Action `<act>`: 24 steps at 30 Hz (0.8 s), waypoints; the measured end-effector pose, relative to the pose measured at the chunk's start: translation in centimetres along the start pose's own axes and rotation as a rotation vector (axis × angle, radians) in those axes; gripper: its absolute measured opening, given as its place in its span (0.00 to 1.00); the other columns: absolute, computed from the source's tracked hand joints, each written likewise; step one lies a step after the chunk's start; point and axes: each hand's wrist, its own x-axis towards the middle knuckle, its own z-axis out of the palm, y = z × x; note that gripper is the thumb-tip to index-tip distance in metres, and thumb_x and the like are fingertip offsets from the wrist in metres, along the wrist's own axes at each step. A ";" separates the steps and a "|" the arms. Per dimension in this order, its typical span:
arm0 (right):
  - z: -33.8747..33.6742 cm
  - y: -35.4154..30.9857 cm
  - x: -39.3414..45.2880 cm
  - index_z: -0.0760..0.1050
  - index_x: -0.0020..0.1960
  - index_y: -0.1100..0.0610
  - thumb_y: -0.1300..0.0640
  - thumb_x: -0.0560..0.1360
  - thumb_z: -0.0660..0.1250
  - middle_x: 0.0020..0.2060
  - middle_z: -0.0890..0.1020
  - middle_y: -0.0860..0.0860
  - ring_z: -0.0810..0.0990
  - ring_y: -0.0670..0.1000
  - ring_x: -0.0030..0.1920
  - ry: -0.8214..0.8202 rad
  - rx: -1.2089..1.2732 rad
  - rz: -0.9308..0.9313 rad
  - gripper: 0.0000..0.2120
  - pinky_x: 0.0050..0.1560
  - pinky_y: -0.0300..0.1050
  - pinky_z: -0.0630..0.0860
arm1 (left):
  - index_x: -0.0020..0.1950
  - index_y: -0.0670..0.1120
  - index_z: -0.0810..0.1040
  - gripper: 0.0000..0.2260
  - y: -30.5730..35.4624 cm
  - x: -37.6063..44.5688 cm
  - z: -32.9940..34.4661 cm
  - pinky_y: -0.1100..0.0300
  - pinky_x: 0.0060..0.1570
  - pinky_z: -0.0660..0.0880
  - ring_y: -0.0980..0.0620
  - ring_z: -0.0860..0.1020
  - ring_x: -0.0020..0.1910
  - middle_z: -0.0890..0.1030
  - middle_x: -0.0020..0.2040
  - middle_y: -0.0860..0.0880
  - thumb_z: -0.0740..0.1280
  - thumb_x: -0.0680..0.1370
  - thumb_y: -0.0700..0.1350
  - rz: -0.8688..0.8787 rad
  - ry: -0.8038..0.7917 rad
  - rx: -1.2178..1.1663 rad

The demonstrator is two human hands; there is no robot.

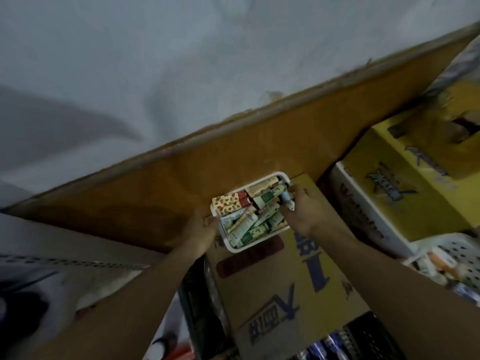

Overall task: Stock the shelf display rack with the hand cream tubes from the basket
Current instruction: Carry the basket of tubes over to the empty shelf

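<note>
A small white basket (281,175) full of several hand cream tubes (244,226) stands on a cardboard box (285,281) high up. My left hand (201,233) grips the basket's left rim. Over its right side, my right hand (301,209) reaches in, fingers curled around a tube (285,197) with a pale cap. The shelf display rack is not clearly in view.
A brown board (233,157) runs diagonally behind the basket under a grey ceiling. Yellow cartons (415,172) stand to the right. A white perforated basket (446,255) sits at the right edge. A grey perforated shelf (65,258) lies at left.
</note>
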 end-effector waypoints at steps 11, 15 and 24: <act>3.9 2.6 8.1 0.43 0.81 0.48 0.35 0.76 0.65 0.81 0.51 0.53 0.59 0.63 0.77 -0.008 0.175 0.166 0.46 0.70 0.63 0.69 | 0.79 0.51 0.60 0.27 -2.9 7.6 4.4 0.46 0.53 0.76 0.45 0.76 0.55 0.74 0.68 0.46 0.65 0.82 0.51 -0.286 -0.079 -0.206; 4.9 2.9 9.6 0.53 0.80 0.52 0.18 0.54 0.66 0.77 0.63 0.56 0.65 0.64 0.74 0.065 0.304 0.231 0.65 0.66 0.65 0.71 | 0.66 0.51 0.68 0.20 -2.5 7.7 5.1 0.54 0.39 0.78 0.50 0.80 0.46 0.79 0.56 0.50 0.70 0.78 0.53 -0.388 -0.088 -0.329; 4.3 5.3 3.4 0.67 0.68 0.56 0.37 0.66 0.78 0.49 0.76 0.50 0.80 0.60 0.54 0.253 0.565 0.328 0.40 0.54 0.61 0.79 | 0.72 0.54 0.67 0.36 -0.4 3.2 5.3 0.46 0.61 0.77 0.50 0.79 0.61 0.79 0.61 0.55 0.80 0.69 0.52 0.016 -0.065 -0.271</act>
